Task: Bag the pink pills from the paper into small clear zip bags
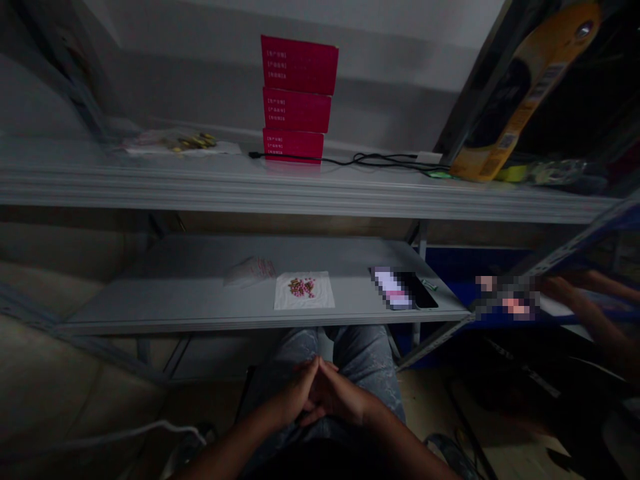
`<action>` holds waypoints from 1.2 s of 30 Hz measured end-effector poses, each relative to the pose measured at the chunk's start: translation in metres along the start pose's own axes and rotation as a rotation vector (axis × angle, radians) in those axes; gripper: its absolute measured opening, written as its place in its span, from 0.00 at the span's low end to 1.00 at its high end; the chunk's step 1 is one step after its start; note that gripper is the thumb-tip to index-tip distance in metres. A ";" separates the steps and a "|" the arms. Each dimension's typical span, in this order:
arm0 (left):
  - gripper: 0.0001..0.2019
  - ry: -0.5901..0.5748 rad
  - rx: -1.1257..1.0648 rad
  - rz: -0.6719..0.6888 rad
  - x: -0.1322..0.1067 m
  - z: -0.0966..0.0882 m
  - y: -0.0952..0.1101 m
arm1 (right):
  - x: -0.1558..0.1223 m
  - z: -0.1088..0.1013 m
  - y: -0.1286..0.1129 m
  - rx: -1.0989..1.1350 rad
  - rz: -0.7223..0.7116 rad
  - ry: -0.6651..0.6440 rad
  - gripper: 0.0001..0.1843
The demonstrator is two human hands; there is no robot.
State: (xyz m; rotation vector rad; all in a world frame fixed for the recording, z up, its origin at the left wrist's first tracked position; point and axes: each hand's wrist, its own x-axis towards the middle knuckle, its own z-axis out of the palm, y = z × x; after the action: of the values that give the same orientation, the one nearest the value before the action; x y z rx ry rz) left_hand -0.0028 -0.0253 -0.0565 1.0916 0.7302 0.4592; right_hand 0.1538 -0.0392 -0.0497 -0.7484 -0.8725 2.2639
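At lap height, two bare hands [316, 392] clasp each other, fingers laced, empty. Ahead, a white paper square [320, 300] on a grey metal shelf [150, 297] holds light, loose pink-brown beads [302, 287], best lifted by the paper's edges.

Phone [400, 288]: screen pixelated. Pixelated patch [506, 297] at right, can't tell what's under it. Pieces [302, 287] on the paper sheet [304, 291] too small to identify. Red box [299, 65] label text unreadable. Yellow packet [525, 93] cut off at top. Dim arm [595, 310] cut off at right edge.
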 end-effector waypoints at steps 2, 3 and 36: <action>0.39 -0.015 -0.036 -0.022 0.001 0.000 -0.001 | 0.001 0.001 0.001 0.006 0.009 0.012 0.40; 0.40 -0.022 -0.047 -0.030 0.001 0.000 0.000 | 0.001 0.000 0.001 0.013 0.012 0.014 0.40; 0.38 0.007 -0.014 -0.011 -0.001 0.004 0.006 | 0.002 -0.002 0.003 0.007 0.027 -0.016 0.42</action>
State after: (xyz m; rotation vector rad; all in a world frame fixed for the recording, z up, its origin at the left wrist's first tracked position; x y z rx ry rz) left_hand -0.0010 -0.0260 -0.0496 1.0735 0.7377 0.4586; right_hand 0.1527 -0.0387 -0.0534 -0.7438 -0.8667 2.2988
